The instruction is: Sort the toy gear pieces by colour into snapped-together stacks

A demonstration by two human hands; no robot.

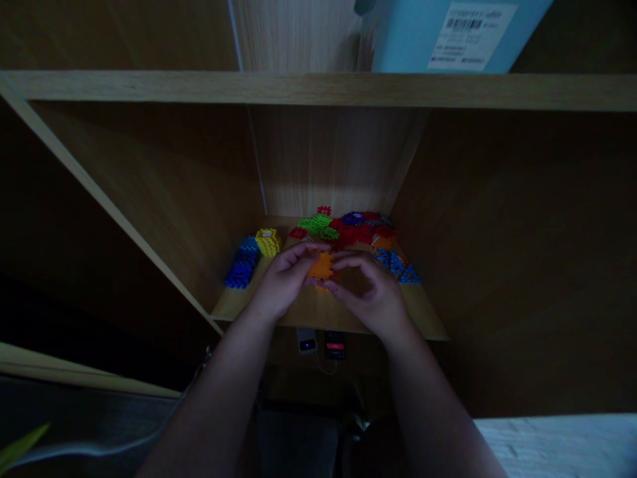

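Both hands meet over a wooden shelf board (308, 312) inside a dim cabinet. My left hand (283, 275) and my right hand (373, 289) pinch the same small orange interlocking plastic piece (321, 265) between their fingertips, just above the board. Behind them lies a heap of red, green and purple pieces (348, 229). A blue and yellow stack (251, 259) lies to the left of my left hand. Several blue pieces (398, 265) lie to the right of my right hand.
Wooden side walls close the compartment left and right, and a shelf edge (318, 89) runs above. A light blue box with a label (448, 33) stands on the upper shelf. Two small devices (323, 344) sit below the board's front edge.
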